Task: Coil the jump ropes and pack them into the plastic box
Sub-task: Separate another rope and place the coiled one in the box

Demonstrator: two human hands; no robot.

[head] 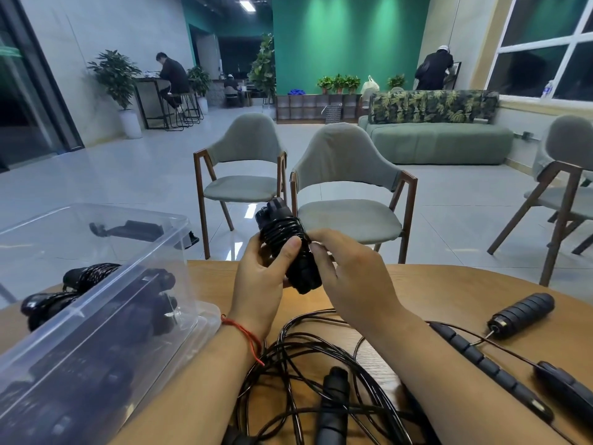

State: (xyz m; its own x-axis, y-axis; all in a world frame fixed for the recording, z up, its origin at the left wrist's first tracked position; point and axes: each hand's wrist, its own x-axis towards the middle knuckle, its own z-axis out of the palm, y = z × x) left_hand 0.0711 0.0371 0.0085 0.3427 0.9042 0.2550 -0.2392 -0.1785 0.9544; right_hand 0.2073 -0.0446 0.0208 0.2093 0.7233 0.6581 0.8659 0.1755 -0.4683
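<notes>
Near, loose black jump ropes (308, 364) lie tangled on wood table (417, 284), clear plastic box (48, 239) w/ coiled ropes at left; farther, left hand (260, 277) curls fingers & thumb round wrapped jump-rope bundle (285, 239) above table, right hand (353, 277) pinching cord at bundle's right.

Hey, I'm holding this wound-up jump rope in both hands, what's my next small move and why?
Probably tuck the cord end under the wraps. The left hand grips the wound jump rope, and the right hand pinches its cord beside the coils, so the wrapping looks nearly finished; securing it should precede the plastic box.
</notes>
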